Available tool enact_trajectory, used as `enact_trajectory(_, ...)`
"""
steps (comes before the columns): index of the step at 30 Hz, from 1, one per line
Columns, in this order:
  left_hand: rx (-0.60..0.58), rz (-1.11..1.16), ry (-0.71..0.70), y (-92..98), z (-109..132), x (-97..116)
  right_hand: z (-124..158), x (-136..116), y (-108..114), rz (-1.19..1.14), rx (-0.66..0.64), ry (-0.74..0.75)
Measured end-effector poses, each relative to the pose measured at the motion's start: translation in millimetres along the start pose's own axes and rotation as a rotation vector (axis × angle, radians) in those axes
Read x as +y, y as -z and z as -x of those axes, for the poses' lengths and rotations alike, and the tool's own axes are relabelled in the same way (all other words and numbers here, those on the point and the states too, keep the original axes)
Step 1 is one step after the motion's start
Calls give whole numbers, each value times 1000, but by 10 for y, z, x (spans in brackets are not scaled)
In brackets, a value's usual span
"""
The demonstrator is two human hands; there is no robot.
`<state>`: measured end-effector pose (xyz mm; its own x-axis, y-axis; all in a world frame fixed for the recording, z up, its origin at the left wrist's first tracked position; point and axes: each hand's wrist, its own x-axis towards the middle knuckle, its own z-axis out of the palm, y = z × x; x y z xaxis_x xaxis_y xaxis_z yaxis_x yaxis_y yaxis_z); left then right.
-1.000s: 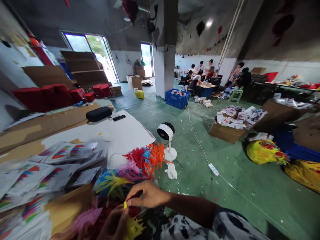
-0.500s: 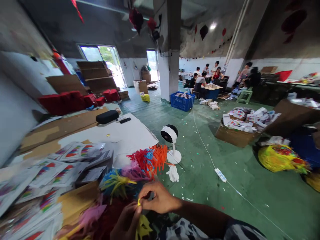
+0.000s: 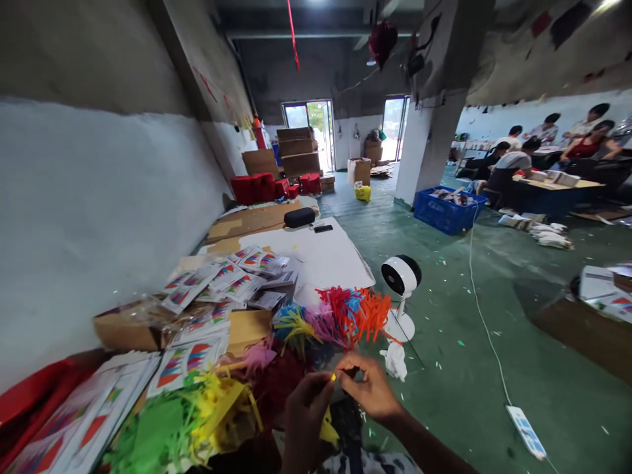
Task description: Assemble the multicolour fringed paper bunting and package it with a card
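My left hand point(image 3: 307, 411) and my right hand point(image 3: 371, 390) meet low in the middle, each with thumb and fingers pinched together. Between the fingertips shows the small yellow top of what looks like a tissue-paper tassel point(image 3: 328, 428). Its yellow strips hang below, partly hidden by my left hand. Just beyond my hands lie fringed paper tassels: orange ones point(image 3: 370, 315), pink ones point(image 3: 326, 322) and blue and yellow ones point(image 3: 296, 326). To the left, yellow fringed paper point(image 3: 224, 411) rests beside green fringed paper point(image 3: 158, 428).
Packets with printed colored tassels point(image 3: 187, 365) are piled at left, near a white wall point(image 3: 108, 217). A white fan point(image 3: 402, 280) stands on the green floor. A power strip point(image 3: 526, 431) with its cord lies at right. People work around a table point(image 3: 567, 184) behind a blue crate point(image 3: 447, 214).
The view has swung left, so the room's contents appear farther right and the green and yellow fringes show. My hands stay pinched together on the yellow paper.
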<state>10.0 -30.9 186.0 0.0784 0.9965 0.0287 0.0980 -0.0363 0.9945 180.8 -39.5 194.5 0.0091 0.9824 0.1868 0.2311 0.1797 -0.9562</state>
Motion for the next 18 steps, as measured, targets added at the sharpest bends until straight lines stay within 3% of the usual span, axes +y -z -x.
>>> enact_trajectory(6,2,-16,21,-44,13,-2,-1,-1,1,-20,64,51)
enact_trajectory(12,34,78,86,-93,91,256,48,-214,188,-309,135,-172)
enact_trajectory(18,-6,130,10,-193,125,433,111,-366,328,-241,185,-141)
